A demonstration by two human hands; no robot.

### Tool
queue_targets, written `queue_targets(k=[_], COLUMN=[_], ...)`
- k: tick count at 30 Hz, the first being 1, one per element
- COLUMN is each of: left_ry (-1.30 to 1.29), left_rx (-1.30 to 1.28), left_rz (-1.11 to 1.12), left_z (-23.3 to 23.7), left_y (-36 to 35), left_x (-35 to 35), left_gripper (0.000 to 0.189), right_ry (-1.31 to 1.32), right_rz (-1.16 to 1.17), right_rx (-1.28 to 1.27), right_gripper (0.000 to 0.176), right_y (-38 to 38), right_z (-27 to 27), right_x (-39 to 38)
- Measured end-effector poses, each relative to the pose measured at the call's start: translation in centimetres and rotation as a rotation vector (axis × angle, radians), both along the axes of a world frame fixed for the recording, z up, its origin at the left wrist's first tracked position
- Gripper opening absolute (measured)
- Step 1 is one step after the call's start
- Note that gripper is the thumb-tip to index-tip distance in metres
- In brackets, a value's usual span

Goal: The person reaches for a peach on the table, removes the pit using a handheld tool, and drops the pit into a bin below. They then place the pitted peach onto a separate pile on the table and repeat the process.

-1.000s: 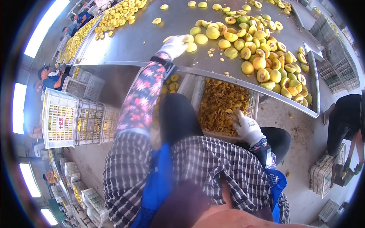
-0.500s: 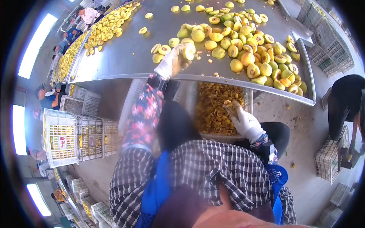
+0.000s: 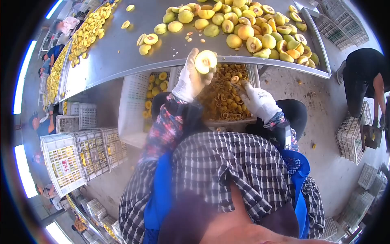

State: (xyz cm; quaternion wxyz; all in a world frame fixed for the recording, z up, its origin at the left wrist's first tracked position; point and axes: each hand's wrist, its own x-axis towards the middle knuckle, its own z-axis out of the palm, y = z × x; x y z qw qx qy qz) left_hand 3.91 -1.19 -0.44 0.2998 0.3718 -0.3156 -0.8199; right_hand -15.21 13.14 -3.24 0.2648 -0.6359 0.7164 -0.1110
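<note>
My left hand [image 3: 192, 79], in a white glove, grips a halved yellow peach [image 3: 205, 62] with its cut face toward me, just off the near edge of the metal table [image 3: 134, 44]. A brownish hollow shows in the middle of that face. Lower and to the right, my gloved right hand [image 3: 260, 101] is closed, fingers pointing left; a small brownish piece [image 3: 235, 79] shows at its fingertips, and what the fingers hold is too small to name. Beneath both hands sits a crate of pits and scraps [image 3: 227, 95]. Whole-looking and halved peaches [image 3: 268, 40] lie heaped on the table.
A white crate [image 3: 132, 101] with peach halves stands left of my legs. Stacked crates [image 3: 77, 156] are farther left. The table's raised rim [image 3: 323, 61] ends at right. A person in dark clothes [image 3: 363, 81] bends over a crate [image 3: 351, 134] at right.
My left hand has come back toward me from over the table with the peach half, whose cut face now shows fully. My right hand stays closed over the scraps crate. The view has shifted.
</note>
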Motion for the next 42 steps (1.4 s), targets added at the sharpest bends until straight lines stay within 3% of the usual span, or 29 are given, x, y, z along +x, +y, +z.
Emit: queue_targets(k=[2, 5, 6, 9, 11, 12, 16, 19, 25, 28, 31, 34, 37, 38, 41, 42], left_ry=[0.012, 0.05, 0.053, 0.074, 0.133, 0.168, 0.114, 0.074, 0.015, -0.222, -0.336, 0.132, 0.068, 0.045, 0.033, 0.056], left_rx=[0.054, 0.027, 0.028, 0.034, 0.036, 0.017, -0.029, -0.019, -0.127, -0.058, -0.114, -0.23, -0.578, -0.621, -0.217, -0.181], left_rz=[0.017, -0.005, 0.011, 0.043, 0.043, 0.031, -0.043, 0.151, 0.203, -0.012, -0.048, 0.017, 0.389, 0.382, 0.164, 0.183], left_z=[0.1, -0.9, -0.7, 0.1, -0.2, -1.0, -2.3, -1.4, -2.2, 0.4, 1.8, -1.8, -3.1, -3.8, -0.7, -0.5], left_y=[0.1, 0.4, 0.5, 1.5, 1.5, 1.5, 1.9, 3.1, 3.2, 3.7, 3.7, 3.2, 5.0, 4.6, 4.6, 4.4], left_x=[-0.3, 0.1, -0.1, -0.3, -0.5, -0.4, -0.7, -2.6, -3.3, -2.3, -2.5, -2.8, -5.0, -4.9, -3.4, -3.6], left_gripper=[0.067, 0.069, 0.068, 0.067, 0.066, 0.052, 0.046, 0.044, 0.04, 0.04, 0.043, 0.046, 0.049, 0.051, 0.054, 0.059], right_ry=[-0.006, -0.231, -0.322, 0.021, -0.161, -0.257, -0.236, -0.225, -0.166, -0.15, -0.283, -0.488, -0.612, -0.64, -0.521, -0.502], right_rz=[-0.011, 0.063, 0.036, 0.153, -0.005, -0.081, -0.013, -0.021, 0.01, 0.052, 0.061, -0.012, -0.073, -0.085, 0.11, 0.146], right_rx=[0.014, -0.181, -0.204, 0.011, -0.254, -0.367, -0.733, -0.593, -0.392, -0.372, -0.439, -0.398, -0.297, -0.26, -0.219, -0.257], right_gripper=[0.038, 0.037, 0.034, 0.034, 0.034, 0.035, 0.033, 0.035, 0.028, 0.026, 0.025, 0.025, 0.029, 0.03, 0.029, 0.029], right_y=[-0.1, 0.4, 0.3, 0.3, -0.3, -0.1, -0.8, -0.7, -0.6, -0.4, 0.0, -0.5, -0.6, -0.5, -0.4, -0.2], right_z=[-0.2, -2.7, -1.4, -0.1, 0.7, 0.9, 2.3, 2.6, 1.7, 1.0, 0.0, -0.2, 0.3, 0.5, 1.3, 1.0], right_x=[-0.2, -1.0, -0.6, -0.5, 0.2, 1.0, 3.2, 3.5, 3.7, 3.3, 2.8, 2.8, 3.2, 3.3, 2.3, 2.2])
